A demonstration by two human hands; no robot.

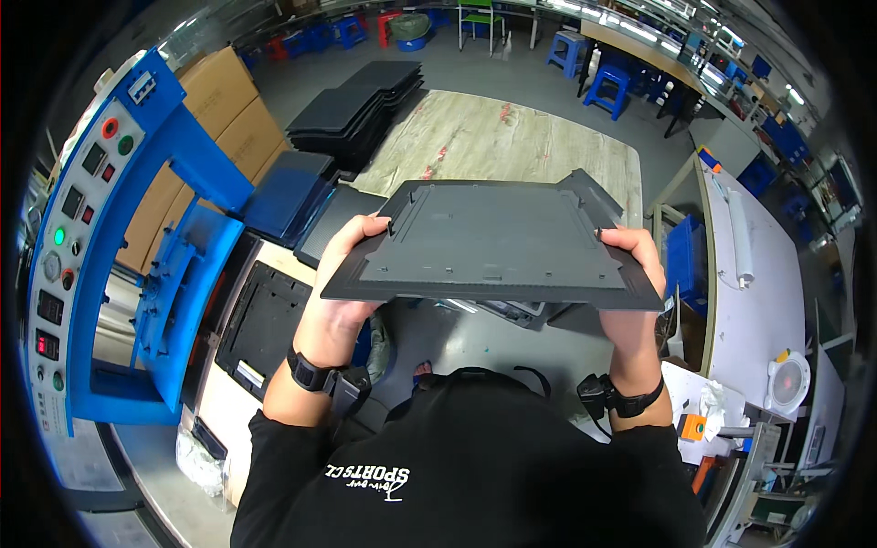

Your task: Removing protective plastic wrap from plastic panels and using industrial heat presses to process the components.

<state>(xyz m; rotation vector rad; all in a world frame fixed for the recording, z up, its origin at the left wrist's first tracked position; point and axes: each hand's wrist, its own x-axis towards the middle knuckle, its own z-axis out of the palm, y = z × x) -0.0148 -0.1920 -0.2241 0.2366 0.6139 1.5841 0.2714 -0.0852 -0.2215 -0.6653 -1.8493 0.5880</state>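
Dark grey panel (493,239): held in the air in front of my torso, ribbed and clipped face visible; in view, its far edge overlaps the pale patterned table (525,137). My left hand (335,254) grasps the panel's left edge, thumb over the top face. My right hand (639,248) grips the right edge likewise, thumb on top; fingers beneath mostly hidden. A black strapped device sits on each wrist, left (311,373) and right (639,402).

Nearby, left: a black tray-like part (260,333) lies on a light bench, beside a blue machine (187,265) with buttons and displays. A stack of black panels (343,119) stands at the table's left edge; cardboard boxes (219,96) behind the machine. Right: white-topped bench (767,265) bearing a round white device (787,382); blue bin (685,260) near its left side. Farther off, blue stools (607,89) on grey floor.
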